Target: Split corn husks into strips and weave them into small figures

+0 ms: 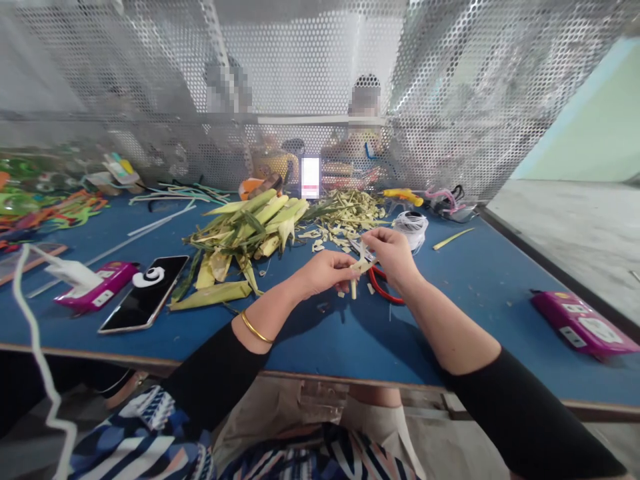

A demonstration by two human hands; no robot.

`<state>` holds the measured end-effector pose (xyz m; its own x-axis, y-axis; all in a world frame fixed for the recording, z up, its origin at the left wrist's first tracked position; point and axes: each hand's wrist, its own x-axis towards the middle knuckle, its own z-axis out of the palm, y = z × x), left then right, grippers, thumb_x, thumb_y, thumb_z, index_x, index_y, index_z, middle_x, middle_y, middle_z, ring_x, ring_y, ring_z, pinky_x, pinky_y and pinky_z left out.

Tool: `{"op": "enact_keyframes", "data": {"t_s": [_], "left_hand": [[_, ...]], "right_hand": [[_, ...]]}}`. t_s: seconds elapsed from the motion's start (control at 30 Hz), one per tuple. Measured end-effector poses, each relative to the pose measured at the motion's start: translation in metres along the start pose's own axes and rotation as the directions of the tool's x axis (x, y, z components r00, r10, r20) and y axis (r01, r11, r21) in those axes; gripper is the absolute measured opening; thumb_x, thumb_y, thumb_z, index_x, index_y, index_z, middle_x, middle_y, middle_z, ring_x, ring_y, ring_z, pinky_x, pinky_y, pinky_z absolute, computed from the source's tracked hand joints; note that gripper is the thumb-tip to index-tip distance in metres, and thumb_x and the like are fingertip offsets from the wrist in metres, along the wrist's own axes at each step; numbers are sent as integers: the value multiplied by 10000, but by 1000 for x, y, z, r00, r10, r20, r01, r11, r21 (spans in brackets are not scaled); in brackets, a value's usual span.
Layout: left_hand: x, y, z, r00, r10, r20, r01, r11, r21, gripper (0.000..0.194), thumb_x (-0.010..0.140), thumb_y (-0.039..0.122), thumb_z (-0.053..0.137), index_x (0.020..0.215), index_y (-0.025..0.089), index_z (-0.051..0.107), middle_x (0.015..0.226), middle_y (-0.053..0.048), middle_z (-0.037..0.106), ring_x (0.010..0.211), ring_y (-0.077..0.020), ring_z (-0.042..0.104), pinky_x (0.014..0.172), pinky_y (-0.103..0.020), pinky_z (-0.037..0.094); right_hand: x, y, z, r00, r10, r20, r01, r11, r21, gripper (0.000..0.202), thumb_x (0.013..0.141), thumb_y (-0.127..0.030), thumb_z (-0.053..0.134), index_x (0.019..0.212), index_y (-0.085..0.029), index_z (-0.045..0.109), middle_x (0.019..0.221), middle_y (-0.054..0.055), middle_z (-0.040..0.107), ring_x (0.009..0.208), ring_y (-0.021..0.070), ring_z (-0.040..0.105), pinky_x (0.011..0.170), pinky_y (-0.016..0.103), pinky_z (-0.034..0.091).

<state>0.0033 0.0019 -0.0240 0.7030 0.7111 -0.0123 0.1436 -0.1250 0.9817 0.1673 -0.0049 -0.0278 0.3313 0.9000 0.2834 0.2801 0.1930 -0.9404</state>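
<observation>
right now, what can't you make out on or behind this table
All in the head view:
Pale strip: its pinched part is covered by the left hand.
Red handle: partly hidden behind the right hand.
Lit screen: any writing is too small.
Orange and green pile: cut off by the left edge.
People: blurred, behind the perforated panel.

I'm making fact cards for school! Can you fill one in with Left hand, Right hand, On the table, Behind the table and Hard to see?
Left hand: the left hand pinches a pale strip
Right hand: the right hand has its fingertips at the strip's upper part
On the table: corn husks, cut bits, white string, a phone, two purple packets
Behind the table: a screen full of holes
Hard to see: the right hand's exact grip
</observation>
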Motion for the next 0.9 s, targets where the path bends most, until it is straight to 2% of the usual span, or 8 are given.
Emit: {"op": "enact_keyframes", "data": {"t_s": [0.2,0.37,0.43,0.57,0.67,0.77,0.83,0.9], "left_hand": [[-5,9,8,998,-52,29,51,999,5,276,722,371,739,631,158,589,505,30,562,463,-86,535,503,-207,456],[-5,9,9,992,-104,77,109,993,-53,268,722,324,731,590,163,562,524,22,585,470,-87,545,500,-209,461],[-4,7,8,989,-149,19,150,984,-92,245,733,301,723,598,154,581,560,2,617,479,-88,556,502,-212,465],[1,4,2,952,-215,-218,155,952,-264,193,754,272,722,667,134,620,619,-12,637,492,-72,537,515,-211,476],[4,3,-4,915,-222,-336,96,931,-352,207,762,288,734,697,132,614,617,5,616,496,-66,528,521,-209,476],[7,2,-6,906,-199,-374,68,940,-335,259,769,318,739,659,134,594,576,28,579,467,-59,506,508,-206,461],[8,1,-5,905,-193,-379,60,940,-335,268,781,306,731,633,134,588,558,36,562,453,-55,490,500,-205,461],[9,1,-4,900,-199,-387,51,931,-360,256,796,263,713,617,135,581,556,36,561,448,-54,481,501,-209,472]], "right_hand": [[-4,2,5,997,-34,69,37,998,-52,192,703,-367,590,626,-192,580,563,-26,514,565,121,412,558,275,335],[-3,5,6,997,-60,47,65,992,-107,194,722,-367,570,635,-194,573,579,-18,540,585,131,435,577,276,349],[-1,3,3,996,-72,55,79,987,-141,213,748,-387,554,663,-193,578,609,-9,562,598,139,459,591,278,359],[-1,-8,-6,989,-144,17,141,923,-357,299,833,-463,504,684,-210,561,631,5,588,607,154,484,592,280,338],[-6,-16,-8,969,-120,218,211,859,-466,414,868,-519,481,591,-215,530,562,1,573,558,147,471,558,273,304],[-11,-17,-5,876,-118,468,335,847,-413,400,882,-460,479,579,-211,553,556,-6,579,540,137,476,551,260,305],[-11,-15,-3,857,-135,497,373,829,-417,371,876,-424,490,580,-212,562,543,-13,563,532,134,466,548,258,302],[-10,-12,-3,873,-121,472,356,820,-448,369,871,-412,501,568,-212,565,525,-14,547,526,137,464,549,260,305]]}}
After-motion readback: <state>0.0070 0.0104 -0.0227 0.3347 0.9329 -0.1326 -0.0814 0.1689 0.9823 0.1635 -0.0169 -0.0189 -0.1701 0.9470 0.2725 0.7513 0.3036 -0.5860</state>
